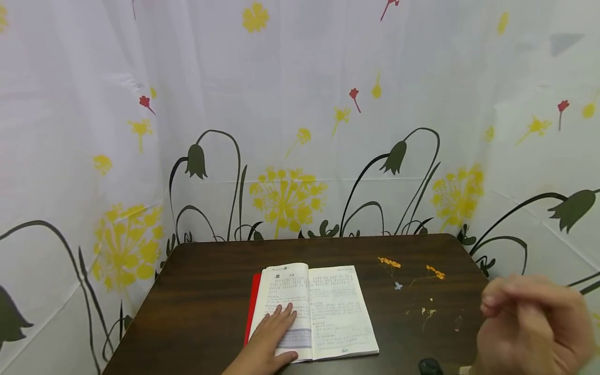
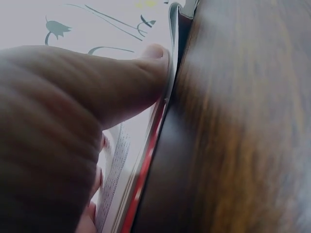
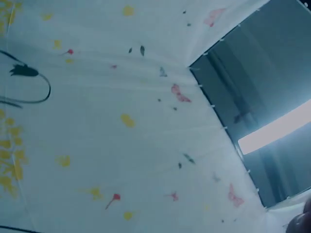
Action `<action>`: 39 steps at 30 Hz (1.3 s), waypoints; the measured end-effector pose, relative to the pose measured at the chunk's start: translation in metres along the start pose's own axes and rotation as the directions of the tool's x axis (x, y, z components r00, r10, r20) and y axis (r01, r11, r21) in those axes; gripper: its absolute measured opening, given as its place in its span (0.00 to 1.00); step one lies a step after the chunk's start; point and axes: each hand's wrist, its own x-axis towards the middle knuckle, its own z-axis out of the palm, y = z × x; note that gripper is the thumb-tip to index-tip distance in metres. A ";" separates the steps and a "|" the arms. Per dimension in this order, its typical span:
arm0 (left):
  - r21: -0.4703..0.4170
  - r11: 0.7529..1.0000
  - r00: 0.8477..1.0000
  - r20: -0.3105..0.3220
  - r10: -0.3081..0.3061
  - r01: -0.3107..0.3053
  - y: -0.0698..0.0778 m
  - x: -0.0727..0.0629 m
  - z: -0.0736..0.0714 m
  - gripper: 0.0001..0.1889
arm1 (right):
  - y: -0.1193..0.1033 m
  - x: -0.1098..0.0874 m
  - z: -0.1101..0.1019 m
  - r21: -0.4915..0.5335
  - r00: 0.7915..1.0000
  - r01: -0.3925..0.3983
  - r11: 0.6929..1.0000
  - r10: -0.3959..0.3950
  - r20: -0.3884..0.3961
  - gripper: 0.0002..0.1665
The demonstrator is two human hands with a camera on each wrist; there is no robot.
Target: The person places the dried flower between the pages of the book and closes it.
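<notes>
An open book with printed pages and a red cover edge lies on the dark wooden table. My left hand rests on its left page, fingers straight and spread. In the left wrist view the thumb lies by the bottom edge of the pages. Raised above the table's right side, my right hand is blurred, with bent fingers; whether anything is between them is hidden. Nearest to it are pressed flowers: an orange sprig, another orange sprig and a small blue flower.
Pale yellow plant bits lie toward the table's right front. A black object shows at the bottom edge. Behind the table hangs a white curtain with flower prints. A bright ceiling light shows in the right wrist view.
</notes>
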 end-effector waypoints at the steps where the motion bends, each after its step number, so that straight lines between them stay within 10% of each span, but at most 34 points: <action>1: 0.002 1.000 1.000 -0.006 0.003 -0.003 0.000 0.000 -0.001 0.48 | 0.001 0.002 -0.006 -0.101 0.995 -0.090 0.991 0.093 0.022 0.10; 4: 0.005 1.000 1.000 -0.010 0.005 -0.005 0.000 0.001 -0.002 0.48 | 0.015 0.005 -0.038 -0.432 0.939 -0.262 0.863 0.331 0.091 0.07; 8: 0.016 1.000 1.000 -0.003 -0.002 0.002 0.000 -0.001 -0.001 0.48 | 0.043 0.005 -0.088 -0.832 0.839 -0.234 0.504 0.537 0.090 0.05; 12: 0.024 1.000 1.000 -0.010 0.004 -0.004 -0.001 -0.003 0.002 0.47 | 0.072 -0.005 -0.133 -0.986 0.741 -0.126 0.113 0.671 -0.018 0.08; 15: 0.035 0.999 1.000 -0.024 0.018 -0.017 -0.001 -0.003 0.001 0.46 | 0.092 -0.017 -0.163 -0.990 0.609 -0.103 -0.095 0.781 -0.138 0.17; 18: 0.033 0.999 0.999 -0.041 0.032 -0.030 0.000 -0.003 0.000 0.45 | 0.108 -0.029 -0.191 -0.970 0.415 -0.050 -0.240 0.878 -0.239 0.24; 22: 0.026 0.999 0.997 -0.067 0.048 -0.046 -0.001 -0.005 0.001 0.44 | 0.122 -0.049 -0.222 -0.948 0.181 0.031 -0.318 0.934 -0.308 0.23; 26: -0.014 0.999 0.997 -0.073 0.037 -0.038 -0.003 -0.005 0.002 0.44 | 0.129 -0.066 -0.237 -0.934 0.072 0.062 -0.352 0.935 -0.348 0.22; 32: -0.046 0.998 0.998 -0.061 0.033 -0.036 -0.003 -0.006 0.000 0.44 | 0.132 -0.080 -0.247 -0.916 0.056 0.126 -0.381 0.925 -0.377 0.24; 39: -0.045 0.998 0.997 -0.069 0.038 -0.041 0.000 -0.007 0.000 0.43 | 0.135 -0.091 -0.254 -0.914 0.126 0.188 -0.359 0.932 -0.340 0.17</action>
